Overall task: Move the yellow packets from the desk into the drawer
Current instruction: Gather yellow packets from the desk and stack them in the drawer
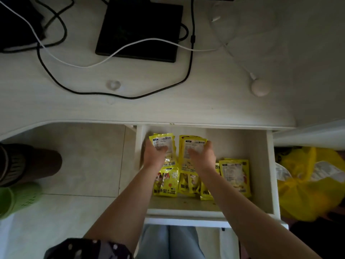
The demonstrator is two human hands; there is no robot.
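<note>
Both hands reach into the open white drawer (268, 165) below the desk edge. My left hand (154, 156) grips a small stack of yellow packets (164, 142) at the drawer's back left. My right hand (204, 157) grips another stack of yellow packets (192, 144) beside it. Several more yellow packets lie flat on the drawer floor: one at the front left (166, 184), some in the middle (188, 184), one on the right (236, 176). No yellow packet is visible on the desk top (168, 105).
On the desk lie a black flat device (140, 28), black and white cables (61, 58), a clear ring (113, 85) and a round beige puck (260, 88). A yellow bag (308, 186) sits right of the drawer. A green basket (16, 199) stands on the floor at left.
</note>
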